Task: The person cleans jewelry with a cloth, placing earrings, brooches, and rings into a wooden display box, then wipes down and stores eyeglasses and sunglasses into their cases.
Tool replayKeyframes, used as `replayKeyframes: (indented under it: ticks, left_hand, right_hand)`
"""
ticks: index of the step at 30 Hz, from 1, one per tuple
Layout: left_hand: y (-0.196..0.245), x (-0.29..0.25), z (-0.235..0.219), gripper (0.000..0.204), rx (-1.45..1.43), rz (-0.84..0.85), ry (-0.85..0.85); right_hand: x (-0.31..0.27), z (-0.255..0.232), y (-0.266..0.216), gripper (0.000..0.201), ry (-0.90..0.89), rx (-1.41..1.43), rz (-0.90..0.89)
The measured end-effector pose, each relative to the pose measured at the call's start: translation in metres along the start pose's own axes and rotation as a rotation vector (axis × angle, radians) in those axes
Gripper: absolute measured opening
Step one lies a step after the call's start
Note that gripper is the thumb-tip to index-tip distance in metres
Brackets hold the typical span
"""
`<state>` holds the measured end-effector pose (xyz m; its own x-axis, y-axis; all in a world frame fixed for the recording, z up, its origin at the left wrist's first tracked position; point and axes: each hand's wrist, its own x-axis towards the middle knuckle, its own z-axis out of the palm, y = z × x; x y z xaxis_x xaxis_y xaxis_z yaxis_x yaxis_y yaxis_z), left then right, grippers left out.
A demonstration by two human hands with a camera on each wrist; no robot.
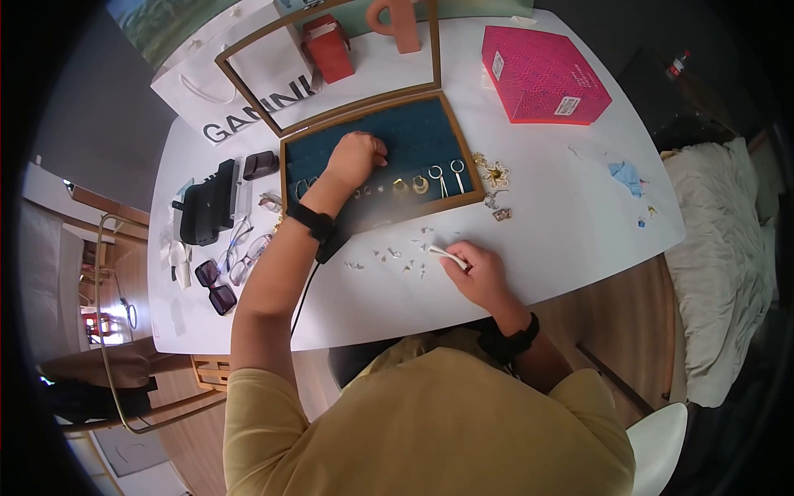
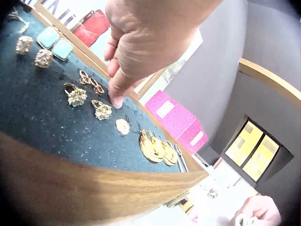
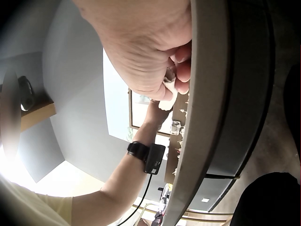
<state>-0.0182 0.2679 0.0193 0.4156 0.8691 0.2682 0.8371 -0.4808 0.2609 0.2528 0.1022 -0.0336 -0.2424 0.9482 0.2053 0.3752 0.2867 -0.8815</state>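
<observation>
My left hand [image 1: 357,159] reaches into a wooden jewelry box [image 1: 295,175] with its glass lid up. Its fingers are curled, and the thumb tip [image 2: 117,100] is right at the dark teal lining [image 2: 28,101], close above a round sparkling stud earring [image 2: 122,126]; whatever is between the fingertips is hidden. Flower-shaped earrings [image 2: 76,97], turquoise square earrings [image 2: 62,48] and gold hoop earrings [image 2: 151,149] sit in rows around it. Over the table's front, my right hand [image 1: 481,274] grips a small folded white strip [image 1: 447,257], also visible in the right wrist view.
Several tiny metallic pieces [image 1: 394,253] lie before the box. Sunglasses [image 1: 217,287], eyeglasses and a black case [image 1: 207,204] are on the left. A white paper bag [image 1: 223,91] stands behind. Gold flower jewelry [image 1: 496,174] and a pink box [image 1: 546,74] are on the right.
</observation>
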Motion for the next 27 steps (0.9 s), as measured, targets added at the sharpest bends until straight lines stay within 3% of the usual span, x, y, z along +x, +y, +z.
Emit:
replayKeyframes:
  ticks: [8, 17, 20, 27]
  left_hand:
    - [0.002, -0.005, -0.006, 0.015, -0.008, -0.098, -0.048]
    - [0.004, -0.006, -0.003, 0.011, 0.095, -0.071, -0.042]
    - [0.007, -0.020, -0.015, 0.008, 0.022, 0.018, 0.178]
    - [0.079, -0.110, -0.065, 0.006, -0.028, -0.395, 0.097]
  right_hand:
    - [0.000, 0.001, 0.001, 0.014, -0.003, -0.019, -0.038]
    - [0.000, 0.001, 0.001, 0.014, 0.008, -0.023, -0.050]
    - [0.000, 0.000, 0.002, 0.014, 0.007, -0.020, -0.045]
    - [0.000, 0.002, 0.002, 0.014, -0.002, -0.007, -0.030]
